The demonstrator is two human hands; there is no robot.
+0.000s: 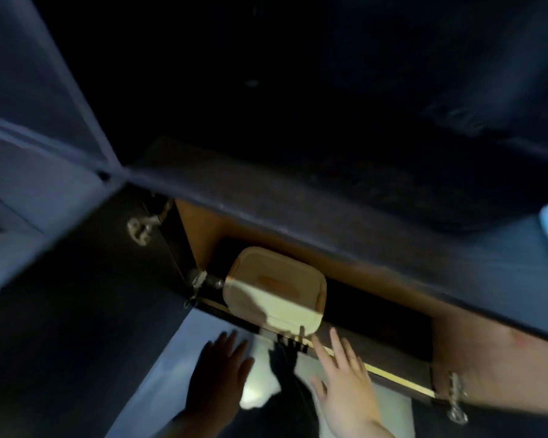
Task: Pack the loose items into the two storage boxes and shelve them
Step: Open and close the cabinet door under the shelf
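While the lidded cream storage box (274, 287) sits on the cabinet shelf (374, 324), both hands, left (219, 371) and right (342, 377), hover spread and empty at 6 o'clock; label unreadable.

Two bare hands are showing at the bottom of the view, blurred by motion. The left hand (219, 373), at about seven o'clock, is lying in deep shadow; no ring, watch or sleeve is visible on it. The right hand (345, 382), at about five o'clock, is catching the light, and its wrist and forearm are showing uncovered, with no jewellery visible.
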